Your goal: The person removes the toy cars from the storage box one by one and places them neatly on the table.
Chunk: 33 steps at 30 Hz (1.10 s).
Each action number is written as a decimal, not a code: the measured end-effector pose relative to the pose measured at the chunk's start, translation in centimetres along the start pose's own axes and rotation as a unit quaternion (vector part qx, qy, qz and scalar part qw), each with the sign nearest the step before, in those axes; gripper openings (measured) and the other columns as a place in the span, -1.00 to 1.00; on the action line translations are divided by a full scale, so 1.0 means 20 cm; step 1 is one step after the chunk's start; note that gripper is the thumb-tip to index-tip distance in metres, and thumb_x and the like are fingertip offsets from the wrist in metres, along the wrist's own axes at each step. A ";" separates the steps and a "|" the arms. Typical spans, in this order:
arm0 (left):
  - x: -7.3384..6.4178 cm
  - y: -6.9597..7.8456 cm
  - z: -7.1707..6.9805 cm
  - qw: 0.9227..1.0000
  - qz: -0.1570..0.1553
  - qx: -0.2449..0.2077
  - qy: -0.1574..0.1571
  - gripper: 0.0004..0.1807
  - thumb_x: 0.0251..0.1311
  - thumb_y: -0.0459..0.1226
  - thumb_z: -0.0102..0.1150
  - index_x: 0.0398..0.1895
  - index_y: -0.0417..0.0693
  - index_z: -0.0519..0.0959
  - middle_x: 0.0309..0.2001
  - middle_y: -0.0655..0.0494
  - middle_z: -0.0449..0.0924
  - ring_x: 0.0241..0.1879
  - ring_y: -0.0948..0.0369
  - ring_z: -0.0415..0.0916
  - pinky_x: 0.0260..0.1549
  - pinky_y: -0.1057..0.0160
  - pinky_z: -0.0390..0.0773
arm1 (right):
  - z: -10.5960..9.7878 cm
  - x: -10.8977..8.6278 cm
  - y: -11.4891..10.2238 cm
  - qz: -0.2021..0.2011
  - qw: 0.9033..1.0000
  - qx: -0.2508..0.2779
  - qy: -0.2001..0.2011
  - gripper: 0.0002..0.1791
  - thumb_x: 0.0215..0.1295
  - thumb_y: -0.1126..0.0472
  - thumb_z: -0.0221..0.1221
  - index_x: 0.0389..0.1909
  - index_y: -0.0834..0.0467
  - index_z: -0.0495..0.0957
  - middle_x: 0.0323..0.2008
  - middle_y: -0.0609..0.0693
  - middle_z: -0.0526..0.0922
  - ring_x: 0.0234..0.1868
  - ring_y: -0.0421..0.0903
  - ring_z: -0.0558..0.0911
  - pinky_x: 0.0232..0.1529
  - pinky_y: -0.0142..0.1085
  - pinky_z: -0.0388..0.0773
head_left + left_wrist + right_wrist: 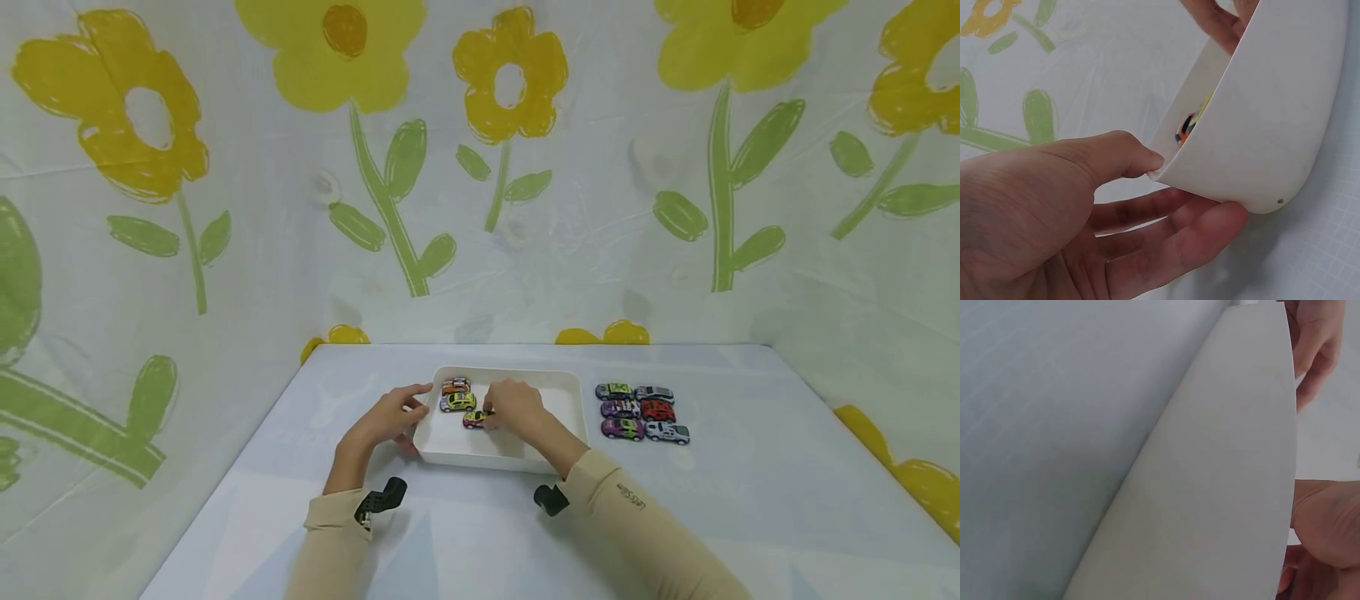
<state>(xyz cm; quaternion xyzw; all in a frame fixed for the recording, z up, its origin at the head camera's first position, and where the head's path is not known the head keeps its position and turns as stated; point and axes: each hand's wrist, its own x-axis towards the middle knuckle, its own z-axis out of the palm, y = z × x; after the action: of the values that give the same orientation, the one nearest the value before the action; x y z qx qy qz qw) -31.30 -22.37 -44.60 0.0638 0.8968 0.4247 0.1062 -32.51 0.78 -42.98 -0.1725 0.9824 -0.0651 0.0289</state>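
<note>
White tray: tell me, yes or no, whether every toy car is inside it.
No, six toy cars sit on the table outside the white tray, to its right in the head view.

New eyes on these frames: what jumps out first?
Probably the big yellow flowers on the backdrop, filling the head view's upper half. Then the white tray on the table, its left end pinched by the left hand while the right hand grips a car inside. Right of it, six toy cars in two columns.
</note>
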 end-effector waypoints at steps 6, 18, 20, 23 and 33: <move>0.00 0.00 0.00 1.000 -0.007 -0.001 0.002 -0.43 0.39 -0.28 0.05 0.46 0.00 0.27 0.05 -0.19 0.54 -0.23 0.12 0.57 -0.54 0.17 0.70 | -0.02 -0.03 0.07 0.016 1.000 -0.005 -0.004 -0.67 0.08 -0.03 0.42 -0.10 -0.09 0.74 -0.06 -0.08 0.74 -0.27 -0.09 0.62 -0.36 -0.19 0.61; 0.01 -0.01 0.00 1.000 -0.010 -0.002 -0.005 -0.42 0.41 -0.27 0.04 0.48 0.02 0.25 0.05 -0.17 0.54 -0.26 0.13 0.58 -0.54 0.17 0.70 | -0.02 -0.05 0.14 0.012 0.999 -0.044 -0.015 -0.67 0.10 -0.01 0.41 -0.09 -0.07 0.74 -0.16 -0.11 0.73 -0.34 -0.15 0.53 -0.29 -0.27 0.61; 0.01 0.00 0.00 1.000 -0.013 0.000 -0.005 -0.42 0.41 -0.27 0.04 0.47 0.03 0.25 0.06 -0.18 0.54 -0.26 0.12 0.58 -0.54 0.18 0.70 | -0.03 -0.06 0.15 0.011 0.999 -0.041 -0.018 -0.67 0.11 0.01 0.40 -0.07 -0.06 0.73 -0.15 -0.09 0.73 -0.36 -0.15 0.52 -0.33 -0.29 0.61; 0.01 -0.01 0.00 1.000 -0.017 0.000 -0.007 -0.42 0.40 -0.26 0.05 0.47 0.04 0.26 0.07 -0.18 0.53 -0.26 0.12 0.59 -0.54 0.17 0.70 | -0.04 -0.08 0.17 0.006 0.999 -0.040 -0.021 -0.66 0.13 0.01 0.39 -0.05 -0.05 0.72 -0.13 -0.07 0.73 -0.37 -0.15 0.53 -0.39 -0.33 0.60; 0.02 -0.02 0.01 1.000 -0.024 -0.011 -0.008 -0.41 0.40 -0.26 0.06 0.48 0.08 0.25 0.10 -0.19 0.51 -0.30 0.12 0.59 -0.55 0.15 0.70 | -0.04 -0.11 0.24 0.001 0.999 -0.031 -0.020 -0.64 0.16 0.00 0.36 -0.01 -0.05 0.70 -0.04 0.01 0.70 -0.52 -0.19 0.52 -0.60 -0.44 0.46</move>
<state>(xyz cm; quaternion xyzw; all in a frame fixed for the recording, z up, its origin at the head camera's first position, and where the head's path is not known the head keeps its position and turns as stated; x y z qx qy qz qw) -31.69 -22.34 -45.03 0.0446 0.8927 0.4310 0.1239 -32.04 6.16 -42.74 -0.1735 0.9834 -0.0310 0.0428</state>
